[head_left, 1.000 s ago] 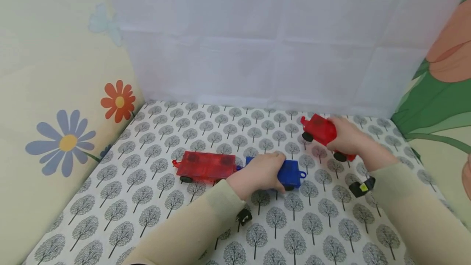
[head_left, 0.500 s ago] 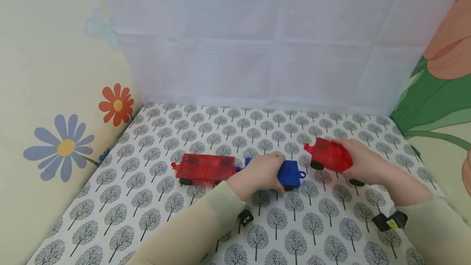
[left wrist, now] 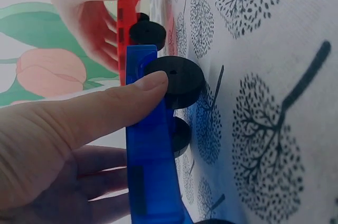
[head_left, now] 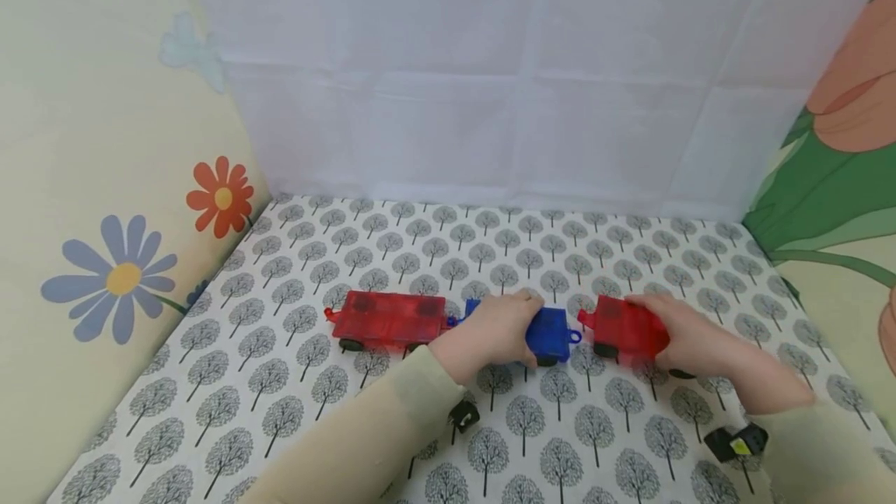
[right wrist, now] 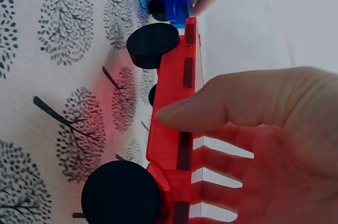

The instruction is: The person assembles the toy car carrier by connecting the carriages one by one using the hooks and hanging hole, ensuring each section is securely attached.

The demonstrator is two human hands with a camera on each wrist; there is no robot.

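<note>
My left hand (head_left: 493, 333) grips a translucent blue toy wagon (head_left: 551, 334) from above, thumb on its near side beside a black wheel (left wrist: 177, 78). A ring sticks out of the wagon's right end. At its left end stands a red toy wagon (head_left: 388, 319), close up against it, with a hook on its own far left. To the right, my right hand (head_left: 689, 333) holds a second red wagon (head_left: 626, 329), thumb on the near side and fingers over the far side. This wagon's hook (head_left: 586, 320) points left, right by the blue ring, in line with it.
The wagons are on a white cloth printed with grey trees (head_left: 308, 395). A white sheet (head_left: 490, 99) hangs behind, and flower-printed panels (head_left: 126, 278) flank both sides. Small black devices (head_left: 735, 442) sit at both wrists.
My right hand has brought its red wagon from the back right toward the front and down, lining it up with the blue wagon. My left hand has stayed in place.
</note>
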